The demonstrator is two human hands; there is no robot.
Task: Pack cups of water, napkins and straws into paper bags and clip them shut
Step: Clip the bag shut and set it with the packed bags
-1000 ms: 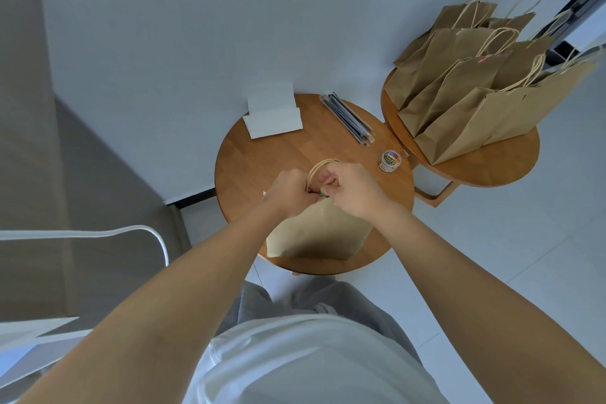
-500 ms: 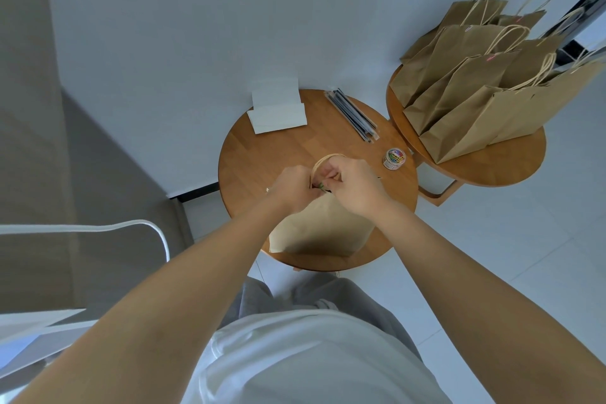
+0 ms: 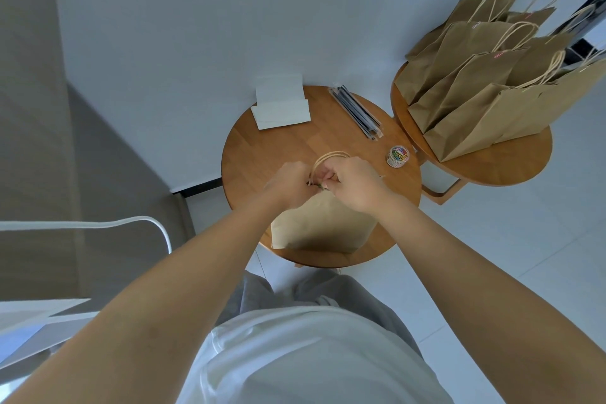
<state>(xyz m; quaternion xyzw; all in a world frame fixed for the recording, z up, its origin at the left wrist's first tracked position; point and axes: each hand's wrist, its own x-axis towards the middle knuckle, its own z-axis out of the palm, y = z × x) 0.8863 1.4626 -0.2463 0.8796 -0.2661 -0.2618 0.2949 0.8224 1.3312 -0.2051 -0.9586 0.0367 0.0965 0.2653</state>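
Brown paper bag (image 3: 323, 226) is standing on the near surface (image 3: 262, 154); left hand (image 3: 288, 182) and right hand (image 3: 355, 185) are pinching its top together, likely fitting a clip. Next: seating it, then releasing. Farther right, finished bags (image 3: 485, 85) are waiting.

Bare counter (image 3: 278, 147) lies centre-left; napkins (image 3: 282, 110) far, straws (image 3: 357, 111) and clip jar (image 3: 397, 156) right, bag (image 3: 323, 226) near.

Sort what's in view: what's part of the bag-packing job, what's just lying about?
Job:
- paper bag, both hands at its top: left hand, right hand
- napkins
- straws
- tub of clips
- finished bags on the side table

Lying about:
- white rail
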